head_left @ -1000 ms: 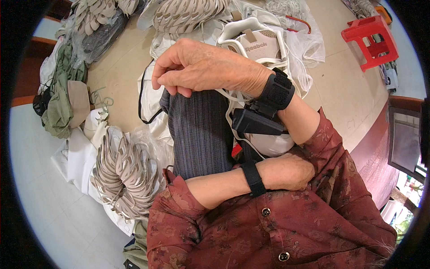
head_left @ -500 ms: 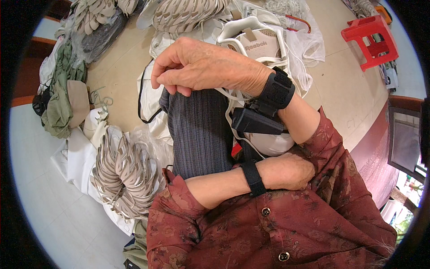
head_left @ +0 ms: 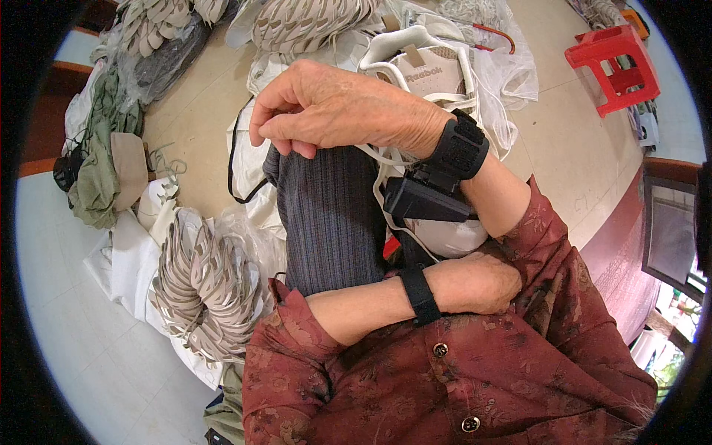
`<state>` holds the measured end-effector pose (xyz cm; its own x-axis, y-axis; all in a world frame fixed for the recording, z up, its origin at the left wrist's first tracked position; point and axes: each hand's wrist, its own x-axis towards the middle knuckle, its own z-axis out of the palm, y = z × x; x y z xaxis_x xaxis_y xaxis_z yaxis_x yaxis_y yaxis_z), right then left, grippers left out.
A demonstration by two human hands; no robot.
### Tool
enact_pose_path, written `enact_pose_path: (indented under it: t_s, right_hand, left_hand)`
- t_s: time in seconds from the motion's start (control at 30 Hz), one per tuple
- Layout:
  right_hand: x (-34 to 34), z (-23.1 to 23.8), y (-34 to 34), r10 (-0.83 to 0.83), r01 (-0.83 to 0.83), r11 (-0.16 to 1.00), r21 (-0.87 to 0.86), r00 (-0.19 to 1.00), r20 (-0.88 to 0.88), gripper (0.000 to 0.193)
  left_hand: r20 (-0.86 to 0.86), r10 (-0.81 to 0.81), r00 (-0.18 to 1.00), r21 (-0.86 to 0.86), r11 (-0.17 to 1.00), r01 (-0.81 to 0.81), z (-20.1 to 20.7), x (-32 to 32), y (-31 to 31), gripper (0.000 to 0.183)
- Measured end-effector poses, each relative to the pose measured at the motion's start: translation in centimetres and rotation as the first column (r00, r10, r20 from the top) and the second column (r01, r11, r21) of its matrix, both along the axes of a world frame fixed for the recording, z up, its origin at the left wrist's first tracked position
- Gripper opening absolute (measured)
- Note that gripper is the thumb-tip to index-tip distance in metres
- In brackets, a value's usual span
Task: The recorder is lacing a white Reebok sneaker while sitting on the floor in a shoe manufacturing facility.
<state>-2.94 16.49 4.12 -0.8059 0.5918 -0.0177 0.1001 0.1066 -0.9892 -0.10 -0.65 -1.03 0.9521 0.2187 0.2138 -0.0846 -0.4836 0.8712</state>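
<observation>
I've got the R grip [head_left: 319,107] up by the knee end of the dark stripy pants leg [head_left: 330,215]. Its fingers are bent & loose, half open, w/ the thumb near the pointer finger. I see nothing held in it. Can't tell if it touches the knee.

My L grip [head_left: 480,285] is tucked by the R elbow, against the red sleeve [head_left: 545,245]. Its fingers are hidden, so I can't tell how open it is or if it has hold of anything.

The pale shoe [head_left: 423,65] is just past the R wrist, w/ its opening away from me & white laces [head_left: 445,98] on it. The R arm covers part of it. A round pale bit [head_left: 449,236] pokes out under the black box [head_left: 426,199] strapped on the R wrist; can't tell if it's the same shoe. A black band [head_left: 420,295] goes round the L wrist.

Over on the L, near the leg, a bunch of pale shoe pieces [head_left: 204,289] curls in a ring. Another pale pile [head_left: 319,24] is up top, next to the shoe. Green cloth [head_left: 96,182] is far L; a red stool [head_left: 627,70] is far R, on the tan floor [head_left: 564,148].
</observation>
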Motion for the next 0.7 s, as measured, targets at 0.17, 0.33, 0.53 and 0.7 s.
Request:
enact_pose_path:
  t_s: [0.17,0.33,0.53,0.7]
  right_hand:
    - [0.1,0.0,0.1,0.011,-0.011,1.000,0.017,1.000,-0.012,0.021]
    - [0.1,0.0,0.1,0.002,-0.002,1.000,0.015,1.000,0.000,0.021]
    - [0.1,-0.1,0.0,0.001,0.000,1.000,0.012,1.000,-0.002,0.021]
    - [0.1,-0.2,0.1,-0.004,0.004,1.000,0.017,1.000,-0.001,0.022]
  left_hand:
    - [-0.038,-0.031,0.999,-0.028,0.999,0.030,0.3,0.0,0.3,0.023]
    - [-0.073,-0.038,0.997,-0.050,0.998,0.035,1.4,-0.2,0.8,0.024]
    - [-0.052,0.002,0.999,-0.011,1.000,-0.003,1.0,-0.1,0.5,0.025]
    - [-0.141,-0.062,0.988,-0.061,0.997,0.054,1.2,0.1,0.7,0.023]
